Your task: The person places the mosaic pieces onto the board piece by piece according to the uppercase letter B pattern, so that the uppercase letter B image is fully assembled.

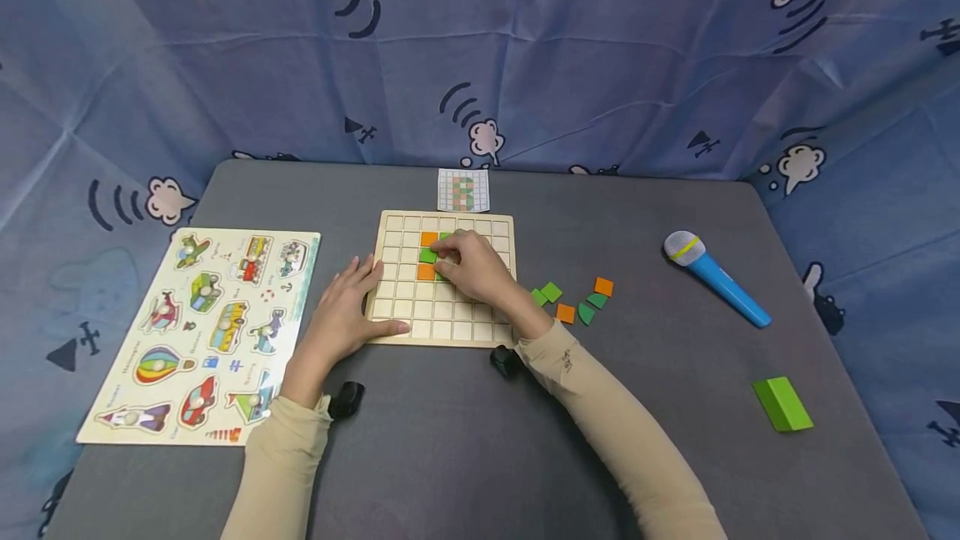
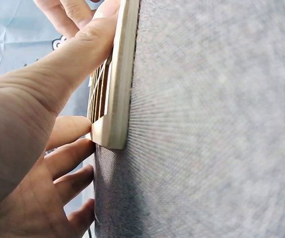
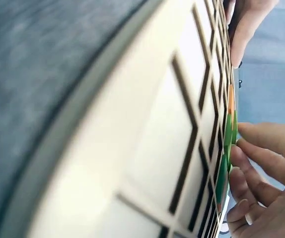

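On the table lies a pale wooden grid board (image 1: 397,307). Orange square tiles (image 1: 426,272) and green tiles sit in its middle cells. My right hand (image 1: 476,267) reaches over the board and pinches a green square tile (image 3: 235,126), slightly raised among the others; its fingers partly cover the tiles around it. At the board's near left corner, my left hand (image 1: 343,307) spreads with its thumb (image 2: 83,44) on the front rim and its fingers against the left side. Behind the board lies a small pattern card (image 1: 463,191) with a coloured grid.
Loose green tiles (image 1: 551,292) and orange tiles (image 1: 603,287) lie right of the board. A vehicle picture puzzle (image 1: 225,282) lies at the left. Farther right are a blue toy microphone (image 1: 723,286) and a green block (image 1: 783,404). A patterned blue cloth (image 1: 600,90) hangs behind.
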{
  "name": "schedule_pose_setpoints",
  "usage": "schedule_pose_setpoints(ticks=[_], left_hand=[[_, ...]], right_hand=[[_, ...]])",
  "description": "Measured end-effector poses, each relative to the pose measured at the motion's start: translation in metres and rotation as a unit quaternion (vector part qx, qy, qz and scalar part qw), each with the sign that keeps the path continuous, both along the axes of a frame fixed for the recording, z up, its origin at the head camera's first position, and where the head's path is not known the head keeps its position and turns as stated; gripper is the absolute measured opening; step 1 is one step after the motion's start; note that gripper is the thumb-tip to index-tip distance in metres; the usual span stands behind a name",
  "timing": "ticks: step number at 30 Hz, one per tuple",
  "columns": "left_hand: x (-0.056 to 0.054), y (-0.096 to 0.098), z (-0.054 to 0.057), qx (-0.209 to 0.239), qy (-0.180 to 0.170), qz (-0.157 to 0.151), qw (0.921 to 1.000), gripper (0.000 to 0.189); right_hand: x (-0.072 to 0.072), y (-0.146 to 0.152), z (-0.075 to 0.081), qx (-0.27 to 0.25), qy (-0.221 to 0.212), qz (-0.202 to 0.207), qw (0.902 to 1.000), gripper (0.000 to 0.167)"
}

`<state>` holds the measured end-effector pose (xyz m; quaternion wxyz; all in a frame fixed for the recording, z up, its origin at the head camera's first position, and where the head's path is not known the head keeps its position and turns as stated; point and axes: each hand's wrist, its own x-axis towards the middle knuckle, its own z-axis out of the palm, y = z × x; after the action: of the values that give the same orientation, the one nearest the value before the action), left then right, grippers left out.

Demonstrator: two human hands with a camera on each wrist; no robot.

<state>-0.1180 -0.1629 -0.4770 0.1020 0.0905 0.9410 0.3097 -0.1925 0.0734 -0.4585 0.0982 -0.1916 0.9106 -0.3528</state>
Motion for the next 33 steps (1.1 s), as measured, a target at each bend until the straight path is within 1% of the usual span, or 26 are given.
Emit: schedule_pose_setpoints(ticks=[4, 8, 11, 16, 21, 24, 28, 31, 33], left_hand=[[0.0, 0.0, 0.001, -0.001, 0.0, -0.001, 1.0, 0.114], [0.0, 0.0, 0.001, 0.0, 0.0, -0.002, 1.0, 0.114], [0.0, 0.0, 0.001, 0.001, -0.001, -0.002, 1.0, 0.114], [0.0, 0.0, 0.001, 0.001, -0.001, 0.0, 1.0, 0.114], [0.001, 0.0, 0.0, -0.001, 0.0, 0.0, 1.0, 0.114], [0.001, 0.0, 0.0, 0.001, 0.0, 0.001, 1.0, 0.113], [0.001, 0.0, 0.0, 0.006, 0.002, 0.001, 1.0, 0.113], [0.001, 0.0, 0.0, 0.008, 0.004, -0.001, 1.0, 0.113], [0.001, 0.0, 0.0, 0.007, 0.005, -0.001, 1.0, 0.113]], right_hand=[[0.002, 0.0, 0.002, 0.023, 0.011, 0.009, 0.9996, 0.032], [0.005, 0.001, 0.003, 0.029, 0.017, 0.011, 0.9994, 0.027], [0.009, 0.003, 0.003, 0.037, 0.027, 0.023, 0.9987, 0.025], [0.011, 0.006, 0.003, 0.047, 0.034, 0.041, 0.9975, 0.028], [0.013, 0.013, 0.003, 0.044, 0.032, 0.037, 0.9979, 0.031], [0.014, 0.023, 0.004, 0.03, 0.03, 0.029, 0.9987, 0.032], [0.016, 0.044, 0.006, 0.016, 0.029, 0.02, 0.9993, 0.035], [0.018, 0.064, 0.006, 0.011, 0.014, 0.007, 0.9998, 0.035], [0.019, 0.077, 0.006, 0.006, -0.006, -0.007, 0.9999, 0.035]])
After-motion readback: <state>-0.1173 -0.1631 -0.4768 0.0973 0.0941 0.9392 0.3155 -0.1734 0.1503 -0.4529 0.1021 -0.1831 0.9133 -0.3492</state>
